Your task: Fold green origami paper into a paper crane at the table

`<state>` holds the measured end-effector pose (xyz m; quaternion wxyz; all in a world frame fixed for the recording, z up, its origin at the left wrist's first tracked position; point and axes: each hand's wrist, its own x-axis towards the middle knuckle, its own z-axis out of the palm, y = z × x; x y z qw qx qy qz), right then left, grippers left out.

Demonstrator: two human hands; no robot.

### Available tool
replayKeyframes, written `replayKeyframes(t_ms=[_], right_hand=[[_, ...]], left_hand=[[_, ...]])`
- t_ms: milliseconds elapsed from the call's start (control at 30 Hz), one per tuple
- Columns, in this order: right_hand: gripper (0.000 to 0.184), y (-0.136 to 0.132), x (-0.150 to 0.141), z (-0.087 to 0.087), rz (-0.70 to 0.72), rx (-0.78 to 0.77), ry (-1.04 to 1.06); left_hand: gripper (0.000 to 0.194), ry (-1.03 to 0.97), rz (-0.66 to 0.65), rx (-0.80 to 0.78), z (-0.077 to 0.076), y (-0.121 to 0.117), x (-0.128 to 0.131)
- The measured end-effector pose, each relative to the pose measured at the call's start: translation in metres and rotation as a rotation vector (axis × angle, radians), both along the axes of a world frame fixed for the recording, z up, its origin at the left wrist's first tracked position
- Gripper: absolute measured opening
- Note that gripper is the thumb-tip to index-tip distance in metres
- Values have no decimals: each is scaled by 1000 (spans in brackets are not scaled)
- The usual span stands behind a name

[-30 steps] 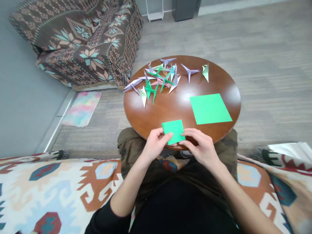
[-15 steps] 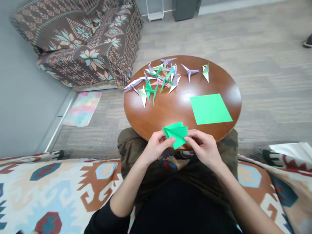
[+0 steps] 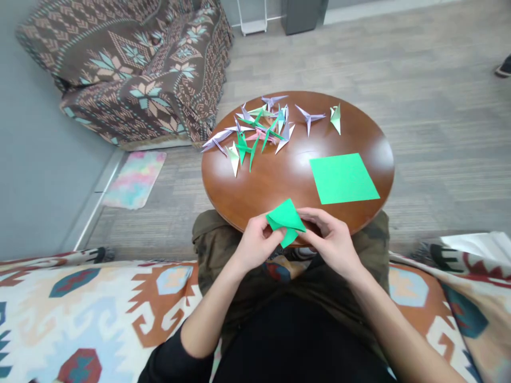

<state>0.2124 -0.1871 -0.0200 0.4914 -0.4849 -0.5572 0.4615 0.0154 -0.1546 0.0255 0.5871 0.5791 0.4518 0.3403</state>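
Observation:
Between my hands, just above the near edge of the round brown table [image 3: 255,191], is a partly folded piece of green origami paper [image 3: 286,215]. My left hand [image 3: 258,238] pinches its left side, thumb on the near face. At its right corner, my right hand [image 3: 329,234] grips with thumb and fingers. One flap stands raised on the far side and a smaller point hangs toward me. A flat green paper sheet [image 3: 344,178] lies on the table beyond my right hand. Fingertips behind the folded paper are hidden.
Several folded paper cranes [image 3: 255,130] in purple, green and pink crowd the table's far left. A purple crane [image 3: 309,118] and a pale green crane [image 3: 336,118] stand apart. A patterned covered sofa [image 3: 147,80] is at far left; a shoe [image 3: 505,67] shows at far right.
The green paper's flap has been lifted and turned over, so the shape now peaks on the far side. My right fingers have shifted slightly left along with its right corner.

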Motion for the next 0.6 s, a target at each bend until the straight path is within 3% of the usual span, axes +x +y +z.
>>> replayKeyframes(t_ms=[133,267,400,500,600], right_hand=[[28,2,-1,-5,-50,79,43],[19,-1,-2,-3,-124,154,-46],[41,-6,-4,4,5,-4,49],[31,-8,-6,12,18,-119,130],[24,-10,-8,18,-9,-167,182]], left_hand=[[18,-4,6,-24,-4,-1,2],[18,26,-4,10,-8,0,0],[17,68,-131,194,-4,1,-4],[21,50,-140,335,-3,1,-6],[23,-46,-138,345,-4,1,-7]])
